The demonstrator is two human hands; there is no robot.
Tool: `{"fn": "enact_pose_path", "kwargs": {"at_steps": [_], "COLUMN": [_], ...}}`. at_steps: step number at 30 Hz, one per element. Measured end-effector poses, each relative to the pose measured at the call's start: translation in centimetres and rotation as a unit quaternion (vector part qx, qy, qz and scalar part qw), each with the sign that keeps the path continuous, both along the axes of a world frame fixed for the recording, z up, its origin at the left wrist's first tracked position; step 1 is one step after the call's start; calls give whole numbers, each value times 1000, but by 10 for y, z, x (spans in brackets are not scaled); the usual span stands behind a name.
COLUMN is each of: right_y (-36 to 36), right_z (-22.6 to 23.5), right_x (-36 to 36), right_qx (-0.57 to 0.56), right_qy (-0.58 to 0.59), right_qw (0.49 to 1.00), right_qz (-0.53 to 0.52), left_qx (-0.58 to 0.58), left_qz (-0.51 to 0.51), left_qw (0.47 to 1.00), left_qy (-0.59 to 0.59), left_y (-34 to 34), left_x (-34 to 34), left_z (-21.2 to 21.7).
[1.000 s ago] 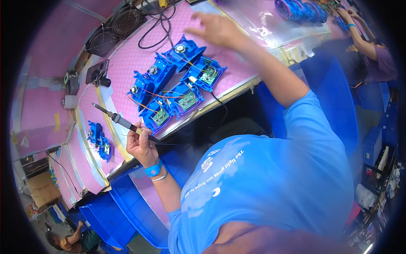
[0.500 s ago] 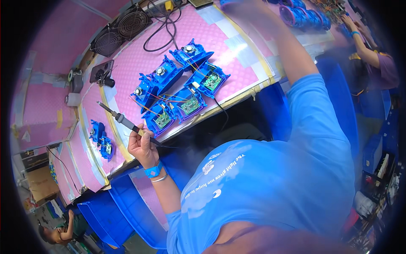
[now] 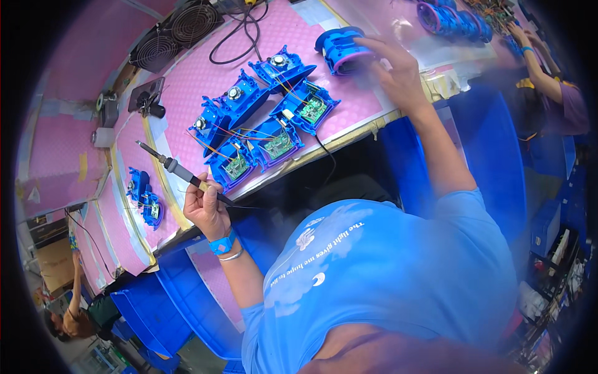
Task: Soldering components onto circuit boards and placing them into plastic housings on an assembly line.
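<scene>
A soldering iron [image 3: 177, 173] with a grey and black handle is pinched in my left hand [image 3: 207, 209]. Its metal tip points up and left over the pink mat. Farther off, the fingers of my right hand [image 3: 398, 71] grip the right side of a round blue plastic housing [image 3: 342, 53] with a purple rim; the hand is a little blurred. Between my hands lie several opened blue housings: the back row carries round silver parts [image 3: 234, 93], while the front row holds green circuit boards [image 3: 278, 144]. Thin orange and red wires [image 3: 240, 133] link the two rows.
A smaller pair of blue shells [image 3: 147, 198] lies at the left. Two fans [image 3: 177, 37], a black cable [image 3: 249, 37] and a phone-like device on a stand [image 3: 146, 96] line the back. More blue housings [image 3: 451, 23] stand at far right, near another person's hand [image 3: 518, 34].
My right hand has come back toward me from the table's far side, bringing the round blue housing onto the pink mat. My left hand still holds the soldering iron, nearly unmoved.
</scene>
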State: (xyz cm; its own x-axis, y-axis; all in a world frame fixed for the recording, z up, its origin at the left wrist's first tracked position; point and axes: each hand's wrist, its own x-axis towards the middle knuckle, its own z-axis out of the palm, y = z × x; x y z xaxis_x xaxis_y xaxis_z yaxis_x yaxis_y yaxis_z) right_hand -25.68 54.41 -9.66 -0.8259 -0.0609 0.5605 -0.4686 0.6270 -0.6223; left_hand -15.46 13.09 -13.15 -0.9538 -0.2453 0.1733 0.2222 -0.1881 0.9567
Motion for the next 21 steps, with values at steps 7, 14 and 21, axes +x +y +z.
{"fn": "enact_pose_path", "kwargs": {"at_steps": [7, 14, 21], "right_y": [-5, 42, 26], "right_z": [5, 19, -25], "right_x": [-1, -91, -170], "right_qx": [-3, -167, -101], "right_qy": [93, -102, -266], "right_qw": [995, 973, 958], "right_qz": [-39, -120, 40], "left_qx": [2, -6, 7], "left_qz": [6, -5, -4], "left_qw": [1000, 1000, 1000], "left_qy": [-3, 0, -14], "left_y": [1, -1, -3], "left_x": [0, -1, 0], "left_z": [2, -1, -4]}}
